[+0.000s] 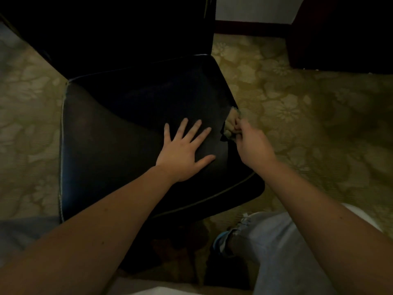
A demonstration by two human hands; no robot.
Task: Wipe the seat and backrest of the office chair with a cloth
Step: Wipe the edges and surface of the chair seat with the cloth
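A black leather chair seat (119, 128) with pale piping fills the middle of the view; its dark backrest (127, 28) rises at the top. My left hand (185, 152) lies flat on the seat's right part, fingers spread. My right hand (253, 143) is at the seat's right edge and pinches a small pale cloth (230, 124), bunched against that edge. Part of the cloth is hidden by my fingers.
A patterned olive carpet (308, 116) surrounds the chair. Dark wooden furniture (340, 30) stands at the top right, with a white wall and dark skirting beside it. My jeans-clad leg (274, 248) is at the bottom right, close to the seat's front corner.
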